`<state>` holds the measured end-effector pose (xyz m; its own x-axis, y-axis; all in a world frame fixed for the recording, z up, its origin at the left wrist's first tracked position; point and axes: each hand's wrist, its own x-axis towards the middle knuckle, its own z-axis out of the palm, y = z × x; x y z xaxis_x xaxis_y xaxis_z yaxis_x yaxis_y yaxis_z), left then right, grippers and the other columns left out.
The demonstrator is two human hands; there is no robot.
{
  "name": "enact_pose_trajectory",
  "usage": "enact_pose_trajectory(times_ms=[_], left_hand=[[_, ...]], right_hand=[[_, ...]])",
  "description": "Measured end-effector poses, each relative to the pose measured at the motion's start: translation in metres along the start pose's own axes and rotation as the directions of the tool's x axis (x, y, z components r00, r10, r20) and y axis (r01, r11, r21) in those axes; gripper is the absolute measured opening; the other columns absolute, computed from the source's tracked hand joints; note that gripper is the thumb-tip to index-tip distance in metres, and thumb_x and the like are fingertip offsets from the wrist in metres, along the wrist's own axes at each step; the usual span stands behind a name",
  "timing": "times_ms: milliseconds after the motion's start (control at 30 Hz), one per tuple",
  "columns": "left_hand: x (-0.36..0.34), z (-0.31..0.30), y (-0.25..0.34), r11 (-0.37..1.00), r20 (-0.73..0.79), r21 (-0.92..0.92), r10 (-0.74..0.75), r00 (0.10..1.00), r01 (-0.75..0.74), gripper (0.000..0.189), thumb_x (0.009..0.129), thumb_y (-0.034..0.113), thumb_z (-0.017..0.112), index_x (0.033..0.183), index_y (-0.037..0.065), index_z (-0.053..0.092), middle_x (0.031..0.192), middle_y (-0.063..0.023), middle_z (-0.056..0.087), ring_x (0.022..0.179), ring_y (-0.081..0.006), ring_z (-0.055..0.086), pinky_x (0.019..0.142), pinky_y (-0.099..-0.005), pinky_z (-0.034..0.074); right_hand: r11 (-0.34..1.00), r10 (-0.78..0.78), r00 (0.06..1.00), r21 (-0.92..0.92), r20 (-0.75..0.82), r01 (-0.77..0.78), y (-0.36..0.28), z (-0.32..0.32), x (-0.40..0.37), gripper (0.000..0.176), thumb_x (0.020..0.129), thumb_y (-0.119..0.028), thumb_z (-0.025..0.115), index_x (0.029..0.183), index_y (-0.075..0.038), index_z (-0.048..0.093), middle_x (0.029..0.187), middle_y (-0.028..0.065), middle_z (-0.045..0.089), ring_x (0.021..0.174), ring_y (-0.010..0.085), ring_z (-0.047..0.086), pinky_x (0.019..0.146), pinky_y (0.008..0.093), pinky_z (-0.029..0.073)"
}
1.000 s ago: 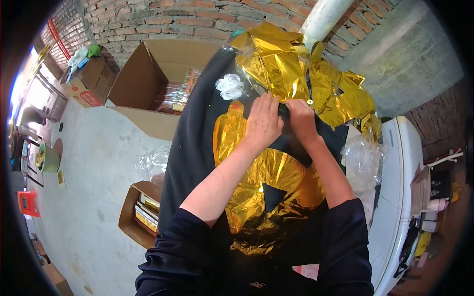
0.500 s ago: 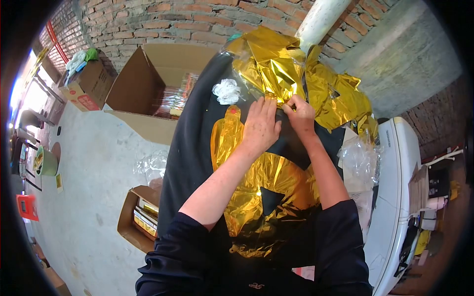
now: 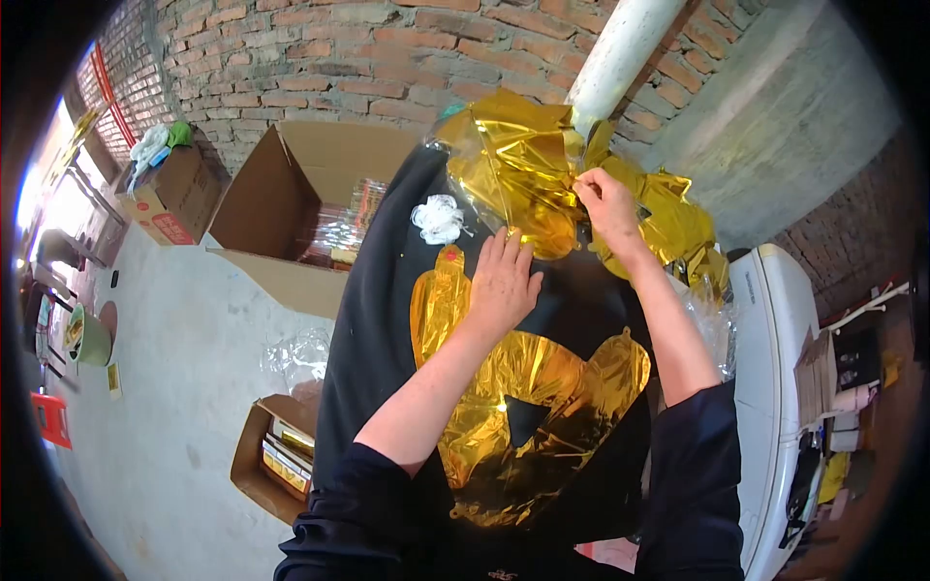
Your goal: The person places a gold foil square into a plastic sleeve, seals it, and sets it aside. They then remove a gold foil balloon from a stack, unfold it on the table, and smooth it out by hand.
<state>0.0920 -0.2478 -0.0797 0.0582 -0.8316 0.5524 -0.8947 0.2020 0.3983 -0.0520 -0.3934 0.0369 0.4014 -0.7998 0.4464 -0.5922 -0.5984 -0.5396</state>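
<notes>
Foil balloon point(image 3: 523, 407): flat on black-draped counter point(image 3: 378, 290), nearest me.
My left hand point(image 3: 504, 281): fingers released, spread flat at its top edge.
My right hand point(image 3: 610, 203): fingers pinching foil pile point(image 3: 518, 160) beyond.
Risk: a sharp tug could tear the thin foil or spill the pile.

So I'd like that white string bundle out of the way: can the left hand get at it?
Probably yes. The left hand lies open on the black cloth, and the white string bundle sits just beyond it, with nothing between them. The right hand pinches the foil heap.
</notes>
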Motion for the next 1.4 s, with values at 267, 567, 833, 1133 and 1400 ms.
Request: enact_pose_trajectory(times_ms=[267,567,833,1133,1400], left_hand=[[-0.001,0.001,0.002,1.0,-0.021,-0.028,-0.009,1.0,0.008,0.052,0.093,0.03,0.069,0.134,-0.002,0.063,0.146,-0.0226,0.055,0.144,-0.0401,0.042,0.123,-0.0495,0.029],[-0.001,0.001,0.002,1.0,-0.015,-0.017,-0.016,1.0,0.015,0.053,0.093,0.03,0.069,0.136,-0.001,0.062,0.148,-0.0222,0.054,0.145,-0.0402,0.042,0.124,-0.0495,0.029],[-0.001,0.002,0.001,1.0,0.043,0.009,-0.021,0.999,0.021,0.056,0.097,0.036,0.063,0.14,0.0,0.06,0.151,-0.0203,0.052,0.146,-0.0392,0.039,0.125,-0.05,0.026],[0.0,0.002,0.001,1.0,0.036,0.01,-0.023,0.999,0.023,0.056,0.096,0.036,0.064,0.139,0.001,0.06,0.151,-0.0195,0.053,0.146,-0.0387,0.04,0.124,-0.0497,0.027],[-0.001,0.011,-0.002,1.0,-0.037,0.013,0.013,0.999,-0.013,0.057,0.093,0.036,0.069,0.135,-0.001,0.062,0.145,-0.0195,0.057,0.143,-0.0388,0.043,0.122,-0.0502,0.03]], right_hand=[[0.995,-0.099,0.993,-0.024,-0.058,0.097,-0.032,-0.039,0.051,0.028,0.095,-0.026,0.074,0.094,0.001,0.064,0.085,0.0162,0.07,0.076,0.0294,0.066,0.073,0.0389,0.051],[0.906,-0.341,0.939,-0.283,-0.041,0.316,-0.038,-0.053,0.061,0.027,0.095,-0.025,0.072,0.088,0.0,0.064,0.081,0.0187,0.064,0.082,0.0409,0.062,0.075,0.0476,0.048],[0.824,-0.476,0.852,-0.451,-0.218,0.344,-0.045,-0.092,0.102,0.02,0.102,-0.02,0.061,0.099,-0.001,0.06,0.091,0.0197,0.066,0.087,0.0413,0.064,0.077,0.0474,0.05],[0.849,-0.418,0.811,-0.494,-0.409,0.188,-0.07,-0.167,0.161,0.026,0.102,-0.03,0.061,0.102,-0.005,0.068,0.097,0.0194,0.072,0.091,0.0406,0.069,0.079,0.0477,0.053],[0.683,-0.663,0.721,-0.557,-0.202,0.472,-0.155,-0.24,0.098,0.021,0.101,-0.023,0.06,0.1,-0.003,0.067,0.093,0.0161,0.07,0.088,0.0368,0.067,0.077,0.0442,0.052]])
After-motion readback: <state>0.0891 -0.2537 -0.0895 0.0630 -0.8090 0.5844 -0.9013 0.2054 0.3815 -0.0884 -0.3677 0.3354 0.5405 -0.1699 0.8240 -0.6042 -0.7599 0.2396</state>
